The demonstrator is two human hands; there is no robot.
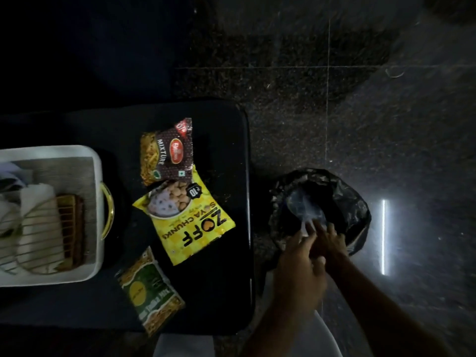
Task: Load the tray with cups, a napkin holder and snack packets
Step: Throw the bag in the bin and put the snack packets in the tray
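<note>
Three snack packets lie on the black table: a brown Mixture packet, a yellow Soya Chunks packet and a green one. At the left stands a white tray with a gold handle. In it lies a wire napkin holder with white napkins. To the right of the table, my left hand and my right hand meet over a bin, both pinching the lower end of a clear plastic wrapper. The hands are blurred.
A bin lined with a black plastic bag stands on the dark stone floor beside the table's right edge. Pale shapes at the tray's left edge are too cut off to identify. A brown slatted piece lies beside the napkin holder.
</note>
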